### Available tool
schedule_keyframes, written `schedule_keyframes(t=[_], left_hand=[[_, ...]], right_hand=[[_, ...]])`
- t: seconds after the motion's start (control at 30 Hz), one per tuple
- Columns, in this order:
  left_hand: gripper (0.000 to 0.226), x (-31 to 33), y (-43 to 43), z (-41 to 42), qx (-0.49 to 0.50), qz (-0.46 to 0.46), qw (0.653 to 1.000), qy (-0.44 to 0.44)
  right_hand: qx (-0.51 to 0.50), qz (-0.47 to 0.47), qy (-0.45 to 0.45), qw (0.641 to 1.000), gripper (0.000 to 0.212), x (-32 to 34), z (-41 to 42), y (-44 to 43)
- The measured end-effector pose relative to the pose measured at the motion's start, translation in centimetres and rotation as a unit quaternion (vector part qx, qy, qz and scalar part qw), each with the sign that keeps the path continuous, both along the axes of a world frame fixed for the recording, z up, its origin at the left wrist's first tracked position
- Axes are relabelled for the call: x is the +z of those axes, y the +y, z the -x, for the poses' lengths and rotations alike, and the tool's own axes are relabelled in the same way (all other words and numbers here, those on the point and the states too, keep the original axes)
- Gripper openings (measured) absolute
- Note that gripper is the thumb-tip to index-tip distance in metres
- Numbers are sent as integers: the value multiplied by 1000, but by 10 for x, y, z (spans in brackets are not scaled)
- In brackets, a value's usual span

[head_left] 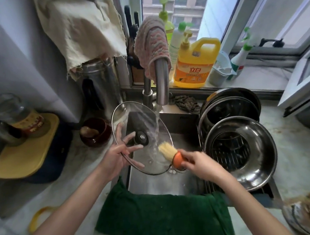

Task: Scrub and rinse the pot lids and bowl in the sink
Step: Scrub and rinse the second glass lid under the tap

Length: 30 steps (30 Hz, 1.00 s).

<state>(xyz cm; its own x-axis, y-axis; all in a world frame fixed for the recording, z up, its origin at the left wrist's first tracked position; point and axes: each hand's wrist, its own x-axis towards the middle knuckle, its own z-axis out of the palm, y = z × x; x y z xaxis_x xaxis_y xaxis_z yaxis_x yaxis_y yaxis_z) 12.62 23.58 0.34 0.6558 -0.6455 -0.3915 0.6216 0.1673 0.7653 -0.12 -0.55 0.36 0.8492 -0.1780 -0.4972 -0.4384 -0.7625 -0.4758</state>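
Treat the task as partway done: one glass lid (140,122) is tilted over the sink (164,184) under the running faucet (162,83). A steel bowl (270,146) and other lids (228,108) stand at the right, and it cannot be told whether they are washed. Your left grip (116,155) grasps the lid's near-left rim, fingers splayed behind the glass; your right grip (199,162) is clenched on the brush (171,153), whose bristles touch the lid's near-right face. The lid is clear, metal-rimmed and dark-knobbed, with water running down it.
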Motion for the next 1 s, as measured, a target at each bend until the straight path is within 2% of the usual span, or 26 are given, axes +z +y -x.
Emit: schedule_keyframes(t=[0.1, 0.13, 0.2, 0.23, 0.27, 0.33, 0.43, 0.57, 0.63, 0.67, 0.73, 0.8, 0.93, 1.0], left_hand=[[96, -7, -3, 2, 26, -16, 999, -13], [93, -6, -2, 0, 34, -13, 999, -7], [92, -5, 0, -3, 43, -2, 999, 3], [92, -4, 1, -5, 44, 5, 999, 4], [95, -4, 3, -5, 43, 10, 999, 3], [101, -1, 8, -8, 24, 5, 1000, -16], [103, 6, 13, -11, -1, 20, 1000, -18], [97, 14, 21, -21, -48, 41, 998, -7], [93, 17, 24, -29, -80, 62, 995, -3], [92, 17, 25, -33, -93, 75, 993, 2], [92, 17, 27, -44, -119, 90, 989, 6], [91, 22, 24, -55, -126, 83, 989, 11], [87, 28, 13, -67, -87, -20, 996, -5], [76, 32, -1, -73, -61, -107, 992, -35]], right_hand=[[-33, -176, -3, 984, 48, 2, 24, 7], [-76, -216, -27, 973, 43, -3, 26, 8], [-195, -260, -56, 944, 17, -12, 24, 7], [-254, -274, -64, 925, 11, -16, 20, 6], [-301, -280, -70, 909, 20, -22, 16, 6], [-373, -319, -87, 867, 23, -32, 8, 11], [-421, -438, -105, 788, 14, -44, -7, 22], [-445, -592, -100, 665, 27, -47, -24, 36], [-435, -670, -110, 592, 34, -44, -26, 38], [-429, -691, -110, 571, 42, -42, -26, 37], [-408, -711, -116, 561, 48, -39, -24, 36], [-390, -709, -130, 573, 50, -31, -22, 34], [-354, -690, -159, 612, 65, -12, -16, 21], [-350, -683, -181, 615, 68, -5, -11, 15]])
